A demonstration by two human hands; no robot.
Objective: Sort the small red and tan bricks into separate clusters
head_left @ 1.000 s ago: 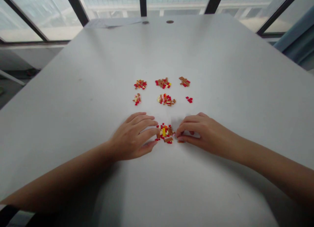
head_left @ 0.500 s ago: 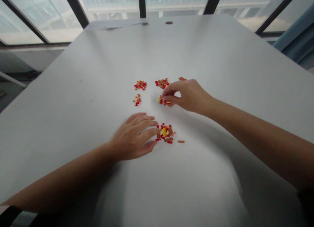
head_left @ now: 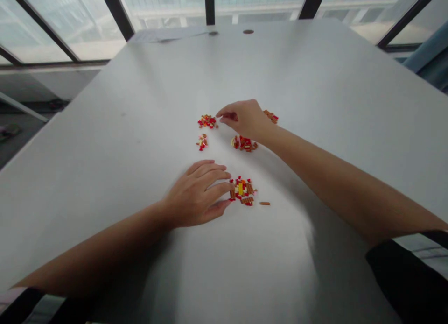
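Note:
My left hand point(head_left: 198, 195) lies on the table with its fingers stretched and spread. Its fingertips touch the left edge of the nearest pile of small building bricks point(head_left: 241, 189), red, brown, white and yellow. Beyond it, my right hand point(head_left: 241, 117) hovers with thumb and forefinger in a near pinch, beside the right edge of the far-left brick pile point(head_left: 207, 122). Whatever lies between those fingertips is too small to make out. Below the right hand is a middle pile of red and brown bricks point(head_left: 245, 144). The right hand and wrist hide part of the far piles.
A small pile point(head_left: 202, 142) sits in front of the far-left one. Brown and red bricks point(head_left: 271, 116) show beyond the right wrist. One brown strip-shaped brick point(head_left: 265, 203) lies right of the nearest pile. Papers point(head_left: 157, 35) rest at the white table's point(head_left: 315, 81) far edge, by the windows.
My right hand has moved left and away from the middle pile to beside the far-left pile. My left hand keeps its place at the nearest pile. The view has shifted slightly.

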